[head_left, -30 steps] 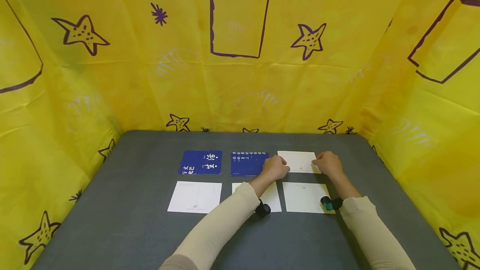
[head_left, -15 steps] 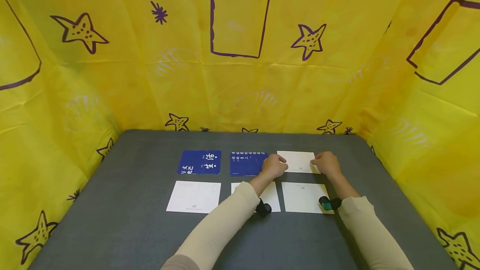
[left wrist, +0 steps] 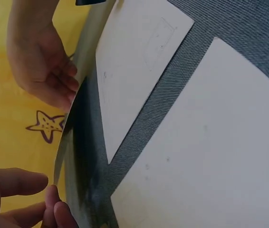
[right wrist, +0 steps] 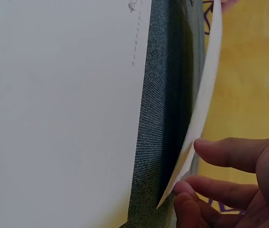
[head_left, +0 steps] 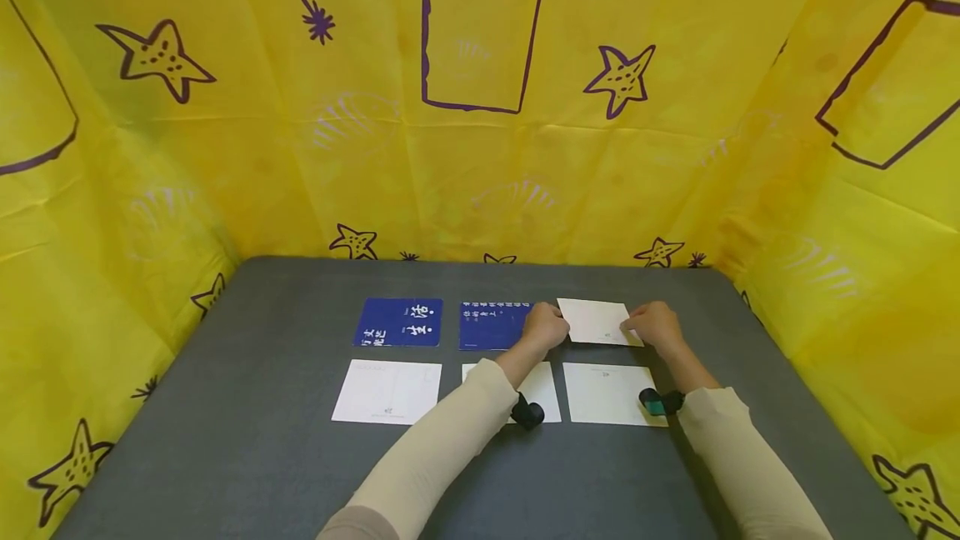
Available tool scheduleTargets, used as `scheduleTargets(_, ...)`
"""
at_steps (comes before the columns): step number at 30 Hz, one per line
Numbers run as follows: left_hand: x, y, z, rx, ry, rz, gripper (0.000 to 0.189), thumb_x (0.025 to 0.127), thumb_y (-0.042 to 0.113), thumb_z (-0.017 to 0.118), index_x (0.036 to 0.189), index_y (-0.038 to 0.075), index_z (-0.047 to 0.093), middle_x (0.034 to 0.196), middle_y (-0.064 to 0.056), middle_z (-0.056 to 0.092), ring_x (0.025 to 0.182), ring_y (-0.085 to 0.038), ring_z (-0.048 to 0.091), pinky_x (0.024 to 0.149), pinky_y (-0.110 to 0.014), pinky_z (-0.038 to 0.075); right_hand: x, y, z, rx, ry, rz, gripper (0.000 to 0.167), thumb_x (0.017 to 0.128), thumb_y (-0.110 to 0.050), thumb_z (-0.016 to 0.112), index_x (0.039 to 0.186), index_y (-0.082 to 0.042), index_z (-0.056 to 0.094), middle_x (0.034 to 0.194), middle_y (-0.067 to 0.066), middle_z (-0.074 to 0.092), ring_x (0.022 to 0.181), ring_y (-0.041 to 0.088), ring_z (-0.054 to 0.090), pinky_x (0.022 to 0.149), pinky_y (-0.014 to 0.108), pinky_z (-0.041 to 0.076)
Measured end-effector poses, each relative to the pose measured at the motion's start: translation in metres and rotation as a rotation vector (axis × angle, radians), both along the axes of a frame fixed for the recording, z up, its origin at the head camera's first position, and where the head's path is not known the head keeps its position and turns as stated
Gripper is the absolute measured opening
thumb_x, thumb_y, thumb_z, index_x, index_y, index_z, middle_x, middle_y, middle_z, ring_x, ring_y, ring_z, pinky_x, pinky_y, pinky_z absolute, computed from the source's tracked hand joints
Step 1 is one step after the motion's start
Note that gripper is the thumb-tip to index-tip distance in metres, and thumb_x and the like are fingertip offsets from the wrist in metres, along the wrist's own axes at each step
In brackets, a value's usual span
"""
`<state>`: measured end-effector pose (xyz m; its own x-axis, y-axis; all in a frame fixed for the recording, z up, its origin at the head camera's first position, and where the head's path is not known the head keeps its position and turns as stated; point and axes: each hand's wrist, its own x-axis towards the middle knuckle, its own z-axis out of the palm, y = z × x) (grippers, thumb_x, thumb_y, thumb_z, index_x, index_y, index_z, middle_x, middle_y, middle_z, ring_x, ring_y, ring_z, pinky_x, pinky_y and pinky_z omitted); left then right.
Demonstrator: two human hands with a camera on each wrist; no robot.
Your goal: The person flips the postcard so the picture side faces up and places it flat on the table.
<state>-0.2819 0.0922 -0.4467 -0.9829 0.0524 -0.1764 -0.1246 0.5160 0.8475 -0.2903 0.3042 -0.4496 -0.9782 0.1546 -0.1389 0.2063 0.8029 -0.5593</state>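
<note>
A white postcard [head_left: 600, 322] at the back right is raised off the table, seen almost edge-on and slightly bowed in both wrist views. My left hand [head_left: 545, 327] pinches its left end between thumb and fingers, also visible as the near hand [left wrist: 20, 199] in the left wrist view. At the opposite end, my right hand [head_left: 656, 327] holds the card, thumb on one face and fingertips on the other, as the right wrist view shows [right wrist: 239, 185]. Beside the left hand lies a blue postcard [head_left: 491, 327] with white lettering, its right edge partly covered by that hand.
Another blue postcard [head_left: 399, 322] lies at the back left. In the front row are white postcards at the left [head_left: 387, 392], middle [head_left: 546, 398] and right [head_left: 609, 394]; the left forearm covers part of the middle one. Yellow patterned cloth [head_left: 480, 173] surrounds the grey table [head_left: 247, 407].
The white postcard has come up off the table, its left end tilting, with both hands on it. The left hand has shifted slightly left; the other postcards stay in place.
</note>
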Motion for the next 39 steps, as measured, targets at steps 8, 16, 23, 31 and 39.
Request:
scheduleTargets(8,0.002,0.0,0.005,-0.171,0.062,-0.027,0.021,0.085,0.014,0.064,0.101,0.006,0.075,0.096,-0.006,0.074,0.08,-0.021,0.061,0.064,-0.028,0.044,0.0,-0.006,-0.001,0.068,-0.032,-0.019,0.032,0.079,-0.017,0.073,0.095,0.01,0.071,0.086,0.02,0.07,0.073,0.03,0.062,0.06,0.036,0.049)
scheduleTargets(16,-0.001,-0.005,0.0,-0.185,0.151,-0.015,0.034,0.081,0.007,0.067,0.115,0.005,0.07,0.113,-0.01,0.072,0.108,-0.031,0.065,0.089,-0.038,0.05,0.003,-0.014,0.003,0.092,-0.037,0.022,0.031,0.079,-0.018,0.074,0.093,0.01,0.072,0.093,0.023,0.071,0.083,0.037,0.064,0.07,0.045,0.053)
scheduleTargets(23,-0.003,-0.006,-0.003,-0.182,0.12,-0.016,0.025,0.082,0.009,0.067,0.105,0.004,0.074,0.108,-0.008,0.074,0.104,-0.029,0.067,0.086,-0.035,0.052,0.003,-0.005,0.001,0.076,-0.026,0.004,0.03,0.084,-0.015,0.066,0.1,0.009,0.071,0.093,0.023,0.07,0.076,0.03,0.06,0.061,0.035,0.048)
scheduleTargets(31,-0.002,-0.005,0.001,-0.036,0.058,0.068,0.023,0.085,0.001,0.058,0.098,0.005,0.076,0.103,-0.008,0.075,0.102,-0.027,0.067,0.083,-0.034,0.053,0.003,0.015,-0.005,-0.164,-0.031,0.016,0.027,0.088,0.001,0.05,0.105,0.014,0.068,0.087,0.018,0.066,0.067,0.018,0.054,0.055,0.027,0.047)
scheduleTargets(39,-0.003,-0.005,0.001,0.08,0.05,0.141,0.022,0.08,-0.005,0.061,0.093,0.003,0.077,0.099,-0.01,0.075,0.093,-0.022,0.066,0.075,-0.027,0.052,0.007,0.027,-0.006,-0.323,-0.076,0.038,0.031,0.091,-0.002,0.058,0.118,0.011,0.063,0.101,0.014,0.068,0.078,0.015,0.055,0.065,0.026,0.05)
